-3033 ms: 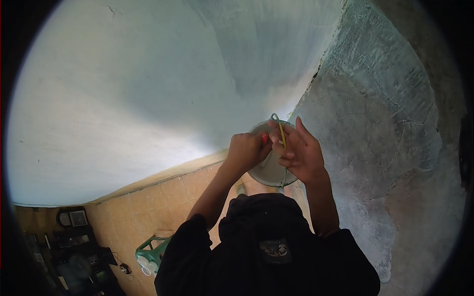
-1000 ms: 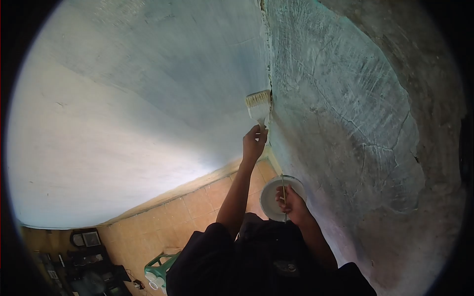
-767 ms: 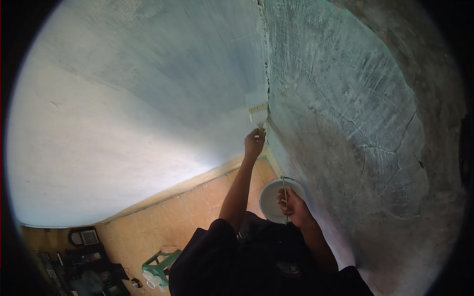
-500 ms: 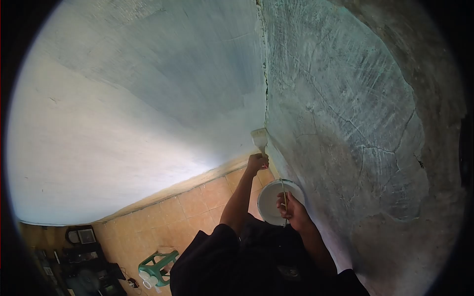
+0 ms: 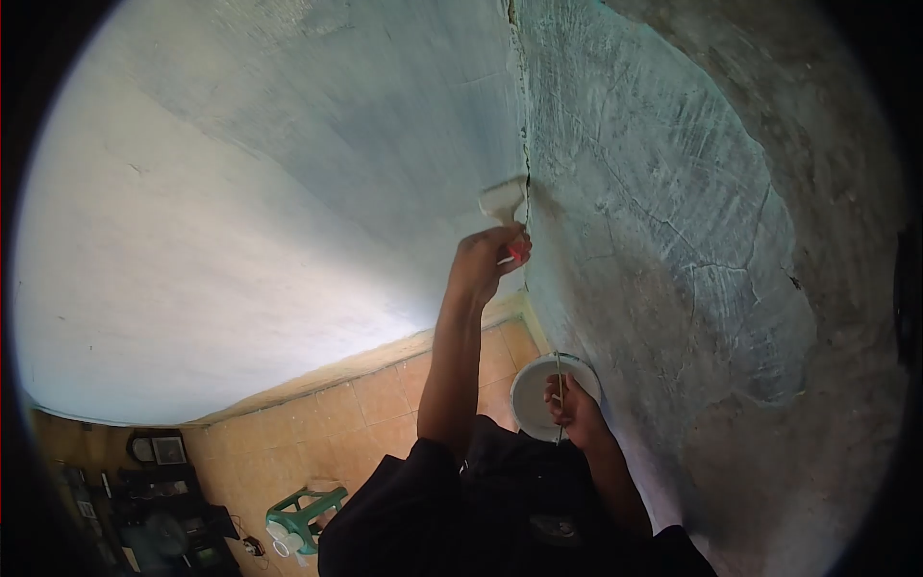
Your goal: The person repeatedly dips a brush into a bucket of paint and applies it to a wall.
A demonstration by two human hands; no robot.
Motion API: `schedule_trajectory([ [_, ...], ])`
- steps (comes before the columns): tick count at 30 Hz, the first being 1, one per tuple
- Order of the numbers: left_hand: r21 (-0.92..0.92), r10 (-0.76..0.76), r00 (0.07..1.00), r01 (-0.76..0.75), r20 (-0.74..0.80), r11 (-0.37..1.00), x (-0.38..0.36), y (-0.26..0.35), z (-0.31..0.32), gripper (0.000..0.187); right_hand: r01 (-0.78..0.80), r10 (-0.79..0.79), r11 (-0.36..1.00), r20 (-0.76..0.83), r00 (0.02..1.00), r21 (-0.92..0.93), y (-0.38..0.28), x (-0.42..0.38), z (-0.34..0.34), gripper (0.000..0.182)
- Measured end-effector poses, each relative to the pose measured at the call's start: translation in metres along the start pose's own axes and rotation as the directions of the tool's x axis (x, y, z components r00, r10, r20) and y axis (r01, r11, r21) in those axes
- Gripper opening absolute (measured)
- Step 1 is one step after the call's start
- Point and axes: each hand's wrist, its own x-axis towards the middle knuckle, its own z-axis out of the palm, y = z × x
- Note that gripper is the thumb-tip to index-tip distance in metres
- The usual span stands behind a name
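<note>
My left hand point(image 5: 486, 258) is closed round the handle of a wide paintbrush point(image 5: 502, 199), with a bit of red showing near the fingers. The pale bristles lie against the left wall close to the cracked corner seam point(image 5: 526, 144). Lower down, my right hand point(image 5: 574, 406) grips the thin handle of a round white bucket point(image 5: 527, 389). The bucket hangs in front of my body, beside the right wall; what it holds is hard to make out.
The left wall point(image 5: 221, 260) is whitish with grey-blue strokes. Cracks and a bare grey patch mark the right wall point(image 5: 692, 221). On the orange tiled floor point(image 5: 361, 409) stands a green stool point(image 5: 308, 510) with white containers by it. Dark furniture point(image 5: 173, 500) is at lower left.
My left hand has moved up along the corner, carrying the paintbrush higher on the wall. My right hand and the bucket have hardly moved.
</note>
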Motion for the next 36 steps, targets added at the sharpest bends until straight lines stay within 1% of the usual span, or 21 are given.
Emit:
schedule_trajectory([
  [1,-0.010,0.061,0.998,-0.061,0.009,0.998,-0.007,0.009,0.005,0.031,0.001,-0.001,1.000,0.002,1.000,0.002,0.000,0.000,-0.001,0.036],
  [2,-0.008,0.061,0.998,-0.061,0.009,0.998,-0.017,0.018,0.012,0.031,0.007,-0.007,1.000,0.005,1.000,0.009,0.000,0.000,-0.001,0.036],
  [4,0.122,0.111,0.994,-0.112,0.019,0.986,-0.036,0.030,0.024,0.034,0.017,-0.017,1.000,0.013,1.000,0.017,-0.001,0.000,-0.001,0.036],
  [5,0.124,0.115,0.993,-0.117,0.023,0.985,-0.042,0.030,0.027,0.034,0.031,-0.031,0.999,0.017,0.999,0.010,-0.001,0.000,0.000,0.036],
  [7,0.251,0.197,0.979,-0.179,-0.049,0.951,-0.052,0.024,0.032,0.035,0.048,-0.049,0.999,0.026,0.998,0.006,-0.003,0.002,0.002,0.036],
  [9,0.248,0.213,0.976,-0.197,-0.041,0.948,-0.034,-0.008,0.011,0.036,0.033,-0.033,0.999,0.016,0.999,0.001,-0.001,0.003,0.001,0.036],
  [12,0.212,0.239,0.969,-0.223,-0.057,0.952,0.019,-0.087,-0.038,0.035,0.010,-0.010,1.000,0.038,0.999,0.001,0.002,0.007,-0.002,0.036],
  [14,0.315,0.187,0.981,-0.166,-0.040,0.934,0.059,-0.152,-0.086,0.031,0.015,-0.014,1.000,0.032,0.999,-0.002,0.003,0.006,-0.005,0.036],
  [16,0.437,0.204,0.972,-0.136,-0.112,0.889,0.076,-0.200,-0.110,0.027,0.021,-0.021,1.000,0.029,0.999,-0.006,0.004,0.006,-0.006,0.036],
  [18,0.404,0.188,0.977,-0.134,-0.097,0.905,0.089,-0.250,-0.144,0.023,0.008,-0.008,1.000,0.009,1.000,0.014,0.005,0.003,-0.009,0.036],
  [20,0.327,-0.120,0.985,0.154,-0.123,0.932,0.090,-0.278,-0.163,0.022,-0.001,0.001,1.000,0.009,1.000,-0.002,0.009,0.002,-0.016,0.037],
  [21,0.324,-0.118,0.985,0.153,-0.125,0.933,0.087,-0.285,-0.167,0.022,-0.008,0.009,1.000,0.015,1.000,-0.015,0.012,0.002,-0.020,0.039],
  [23,0.151,-0.312,0.932,0.340,-0.182,0.928,0.077,-0.284,-0.163,0.017,-0.005,0.005,1.000,0.010,1.000,-0.001,0.013,0.000,-0.021,0.037],
  [24,0.150,-0.312,0.932,0.340,-0.184,0.928,0.076,-0.280,-0.162,0.017,0.001,-0.001,1.000,0.005,1.000,0.018,0.014,-0.001,-0.021,0.036],
  [26,0.024,-0.295,0.942,0.303,-0.160,0.953,0.079,-0.263,-0.160,0.016,-0.010,0.010,1.000,0.003,1.000,0.017,0.014,-0.004,-0.020,0.035],
  [27,0.015,-0.246,0.958,0.250,-0.145,0.968,0.075,-0.239,-0.151,0.016,-0.020,0.020,1.000,0.001,1.000,0.016,0.013,-0.005,-0.020,0.035],
  [28,0.103,-0.092,0.994,0.098,-0.060,0.990,0.068,-0.212,-0.144,0.020,-0.022,0.022,1.000,0.005,1.000,0.015,0.014,-0.005,-0.020,0.035],
  [31,0.026,-0.099,0.991,0.102,-0.094,0.994,0.034,-0.120,-0.103,0.027,-0.030,0.030,1.000,0.025,0.999,0.002,0.015,-0.004,-0.022,0.036],
  [33,0.082,0.006,0.995,0.002,-0.096,0.997,-0.003,-0.064,-0.065,0.035,-0.033,0.033,0.999,0.037,0.999,-0.008,0.013,-0.002,-0.021,0.036],
  [34,0.083,0.007,0.995,0.001,-0.098,0.997,-0.019,-0.047,-0.048,0.035,-0.034,0.034,0.999,0.039,0.999,-0.009,0.013,-0.002,-0.020,0.036],
  [36,0.207,0.164,0.978,-0.135,-0.129,0.969,-0.041,-0.029,-0.025,0.037,-0.031,0.032,0.999,0.032,0.999,-0.031,0.012,-0.002,-0.018,0.037],
])
